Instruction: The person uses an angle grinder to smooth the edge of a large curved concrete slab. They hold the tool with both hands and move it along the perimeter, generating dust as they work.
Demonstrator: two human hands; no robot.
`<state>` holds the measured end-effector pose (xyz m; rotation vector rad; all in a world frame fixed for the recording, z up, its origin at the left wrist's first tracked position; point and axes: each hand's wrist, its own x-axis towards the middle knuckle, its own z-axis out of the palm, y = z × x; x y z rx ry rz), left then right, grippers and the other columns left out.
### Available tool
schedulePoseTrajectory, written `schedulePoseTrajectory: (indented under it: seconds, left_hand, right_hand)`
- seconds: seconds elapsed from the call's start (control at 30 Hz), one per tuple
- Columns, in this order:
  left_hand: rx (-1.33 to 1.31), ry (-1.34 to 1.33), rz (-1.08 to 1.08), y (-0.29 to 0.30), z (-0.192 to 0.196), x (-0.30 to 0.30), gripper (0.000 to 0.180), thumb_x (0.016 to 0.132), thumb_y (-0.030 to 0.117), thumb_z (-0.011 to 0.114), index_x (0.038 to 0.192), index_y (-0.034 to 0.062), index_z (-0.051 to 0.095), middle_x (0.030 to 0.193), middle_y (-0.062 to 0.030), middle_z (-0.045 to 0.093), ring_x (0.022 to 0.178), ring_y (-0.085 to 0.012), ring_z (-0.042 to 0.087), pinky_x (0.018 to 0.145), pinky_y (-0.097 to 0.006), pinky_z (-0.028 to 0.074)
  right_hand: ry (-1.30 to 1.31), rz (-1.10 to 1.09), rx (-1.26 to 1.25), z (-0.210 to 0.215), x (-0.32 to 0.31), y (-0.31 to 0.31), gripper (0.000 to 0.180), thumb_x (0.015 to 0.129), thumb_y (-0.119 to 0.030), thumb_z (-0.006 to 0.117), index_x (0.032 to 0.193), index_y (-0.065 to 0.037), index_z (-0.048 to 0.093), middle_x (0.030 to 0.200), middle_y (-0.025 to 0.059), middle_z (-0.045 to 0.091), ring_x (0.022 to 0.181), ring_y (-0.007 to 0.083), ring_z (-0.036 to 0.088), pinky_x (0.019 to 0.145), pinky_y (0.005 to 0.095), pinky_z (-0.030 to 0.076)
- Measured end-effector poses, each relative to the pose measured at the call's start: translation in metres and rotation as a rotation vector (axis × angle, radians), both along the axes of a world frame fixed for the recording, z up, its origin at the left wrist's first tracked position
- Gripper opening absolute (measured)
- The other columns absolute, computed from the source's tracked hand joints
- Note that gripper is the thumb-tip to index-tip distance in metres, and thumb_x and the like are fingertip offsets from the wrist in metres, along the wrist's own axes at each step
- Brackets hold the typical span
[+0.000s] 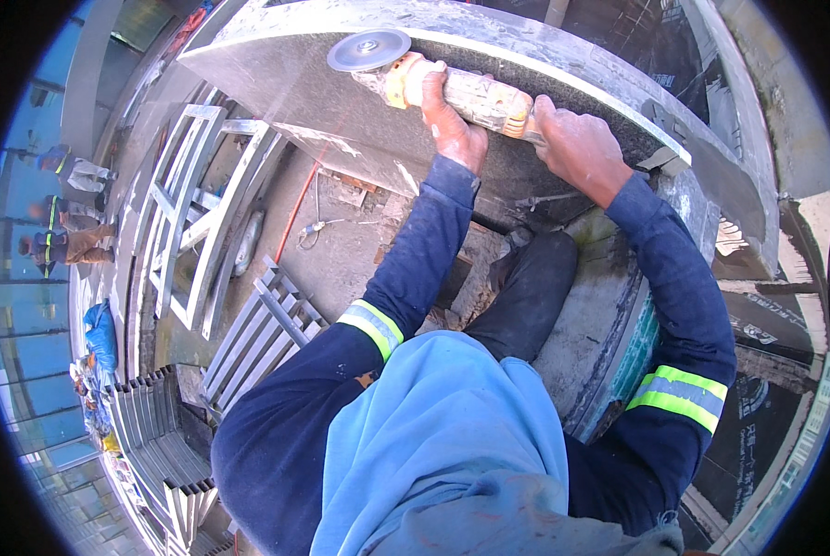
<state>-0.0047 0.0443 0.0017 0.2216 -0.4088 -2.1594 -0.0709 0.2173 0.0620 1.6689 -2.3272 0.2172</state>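
Note:
An angle grinder [475, 97], its yellowish body caked with pale dust, is held in both my hands. The grey cutting disc [368, 50] on its far left end lies by the top edge of a dark stone slab [290, 88]; whether it touches I cannot tell. My left hand [454, 125] wraps round the body near the grinder's head. Around the rear end of the grip closes my right hand [577, 146], farther right and just in front of the slab's face.
Pale metal frames [190, 213] and a slatted grey rack [262, 334] stand to the left. An orange cable [296, 208] runs across the floor near a coiled wire [311, 236]. Folded metal profiles [151, 417] are stacked lower left. Several people [67, 236] are at the far left.

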Motion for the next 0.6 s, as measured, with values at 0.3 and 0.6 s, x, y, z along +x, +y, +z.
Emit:
schedulePoseTrajectory:
  seconds: [0.3, 0.6]
  left_hand:
    - [0.029, -0.007, 0.047, -0.006, 0.009, 0.001, 0.052, 0.086, 0.032, 0.074, 0.125, 0.0069, 0.050, 0.109, -0.0136, 0.058, 0.096, -0.0326, 0.066, 0.087, -0.055, 0.061]
    - [0.019, -0.002, 0.028, 0.008, 0.006, 0.001, 0.053, 0.086, 0.032, 0.074, 0.125, 0.0066, 0.049, 0.108, -0.0141, 0.060, 0.093, -0.0325, 0.068, 0.087, -0.054, 0.061]
  right_hand:
    - [0.006, 0.029, -0.024, -0.003, -0.004, -0.010, 0.034, 0.084, -0.010, 0.071, 0.110, 0.000, 0.051, 0.076, 0.0202, 0.071, 0.073, 0.0376, 0.073, 0.062, 0.0466, 0.058]
    - [0.005, 0.001, -0.001, 0.001, 0.001, 0.005, 0.035, 0.083, -0.011, 0.073, 0.109, 0.000, 0.051, 0.076, 0.0192, 0.071, 0.072, 0.0367, 0.073, 0.062, 0.0461, 0.058]
